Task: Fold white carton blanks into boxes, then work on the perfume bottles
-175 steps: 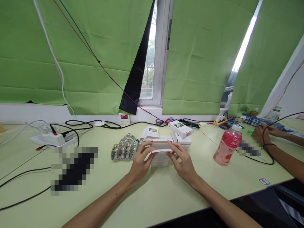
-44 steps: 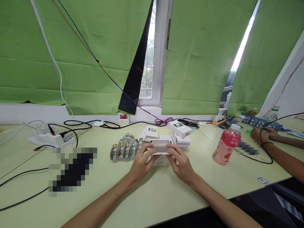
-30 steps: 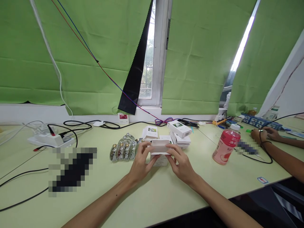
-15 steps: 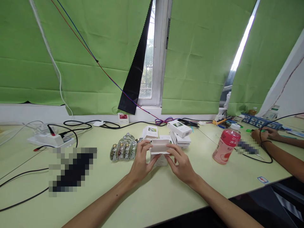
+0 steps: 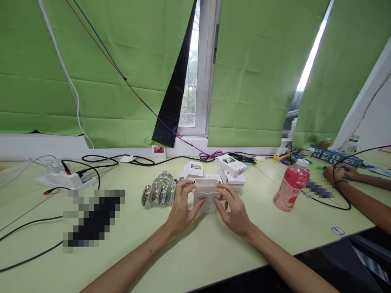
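Observation:
Between my two hands a small white cardboard box (image 5: 207,206) stands upright on the table, its top flap raised and its printed side facing me. My left hand (image 5: 182,203) grips its left side, thumb on the front face and fingers at the flap's edge. The right side is pinched by my right hand (image 5: 229,205) in the same way. Just left of my left hand, several shiny round metal pieces in clear wrapping (image 5: 160,192) stand in rows. Behind the held box lie more white boxes (image 5: 231,165) with small pictures on them, some stacked. What the held box contains is hidden.
A pink drink bottle (image 5: 291,186) stands to the right. Beyond it another person's hands (image 5: 339,173) work near blue trays (image 5: 336,156). A white power strip (image 5: 65,179) with cables is at the left, near a blurred dark object (image 5: 94,219). Cables run along the wall.
The front edge of the box's opening has been pressed inward and my thumbs have risen slightly on the front face. The rear flap still stands up.

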The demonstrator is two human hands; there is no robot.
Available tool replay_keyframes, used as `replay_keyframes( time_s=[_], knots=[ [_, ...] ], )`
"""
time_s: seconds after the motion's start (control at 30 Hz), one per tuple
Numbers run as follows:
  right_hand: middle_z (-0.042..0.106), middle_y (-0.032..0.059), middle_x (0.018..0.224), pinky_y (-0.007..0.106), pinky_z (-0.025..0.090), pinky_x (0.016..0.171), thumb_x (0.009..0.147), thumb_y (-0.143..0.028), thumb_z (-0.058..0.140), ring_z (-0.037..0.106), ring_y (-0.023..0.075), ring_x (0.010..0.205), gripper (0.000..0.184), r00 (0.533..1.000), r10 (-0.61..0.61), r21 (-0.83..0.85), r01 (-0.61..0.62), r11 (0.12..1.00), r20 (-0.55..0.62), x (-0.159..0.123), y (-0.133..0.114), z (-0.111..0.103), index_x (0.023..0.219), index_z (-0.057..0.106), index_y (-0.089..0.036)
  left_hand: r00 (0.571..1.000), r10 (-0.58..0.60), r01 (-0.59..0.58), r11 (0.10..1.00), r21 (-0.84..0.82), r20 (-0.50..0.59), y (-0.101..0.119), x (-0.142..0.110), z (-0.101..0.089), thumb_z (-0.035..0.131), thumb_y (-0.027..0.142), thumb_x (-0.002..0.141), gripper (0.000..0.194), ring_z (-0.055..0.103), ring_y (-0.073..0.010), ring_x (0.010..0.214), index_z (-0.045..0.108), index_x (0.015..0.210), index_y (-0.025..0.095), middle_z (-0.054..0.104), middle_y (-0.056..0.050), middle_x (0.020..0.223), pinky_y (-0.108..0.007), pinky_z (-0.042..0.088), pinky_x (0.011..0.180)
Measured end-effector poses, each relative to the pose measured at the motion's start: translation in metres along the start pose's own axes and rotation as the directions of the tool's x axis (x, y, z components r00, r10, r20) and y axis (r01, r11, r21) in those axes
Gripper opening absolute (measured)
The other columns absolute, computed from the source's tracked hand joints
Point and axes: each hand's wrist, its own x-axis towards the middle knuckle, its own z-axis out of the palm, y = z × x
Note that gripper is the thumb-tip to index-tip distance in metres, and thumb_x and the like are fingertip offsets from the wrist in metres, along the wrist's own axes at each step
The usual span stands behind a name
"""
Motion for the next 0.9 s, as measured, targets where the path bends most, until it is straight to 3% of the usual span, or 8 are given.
replay_keyframes(
  time_s=[0.17,0.63,0.9],
  knots=[
    [0.056,0.0148,0.125,0.027,0.053,0.05,0.097,-0.015,0.052,0.063,0.0151,0.075,0.038,0.999,0.039,0.025,-0.039,0.999,-0.036,0.0,-0.001,-0.001,0.134,0.048,-0.024,1.0,0.013,-0.013,1.0,0.005,-0.014,0.0,0.0,-0.001,0.066,0.022,0.089,0.045,0.05,-0.0264,0.121,0.043,0.127,0.024,0.046,-0.012,0.122,-0.047,0.054,0.096],
    [0.049,0.0119,0.119,0.025,0.052,0.048,0.097,-0.022,0.055,0.061,0.0125,0.071,0.033,0.979,0.119,0.052,-0.112,0.992,-0.165,0.0,0.002,0.0,0.129,0.047,-0.025,0.999,-0.039,0.04,0.998,-0.043,0.021,-0.003,0.0,0.0,0.066,0.025,0.089,0.056,0.049,-0.0268,0.125,0.038,0.138,0.027,0.046,-0.013,0.128,-0.045,0.054,0.095],
    [0.056,0.0056,0.099,0.024,0.05,0.05,0.099,-0.027,0.052,0.059,0.0137,0.069,0.026,0.982,0.176,0.07,-0.172,0.983,-0.071,0.0,0.01,0.001,0.125,0.047,-0.023,0.993,-0.102,0.107,0.991,-0.079,0.066,-0.006,-0.002,0.003,0.066,0.028,0.09,0.061,0.053,-0.0245,0.119,0.035,0.142,0.028,0.049,-0.013,0.129,-0.042,0.054,0.092]
  ],
)
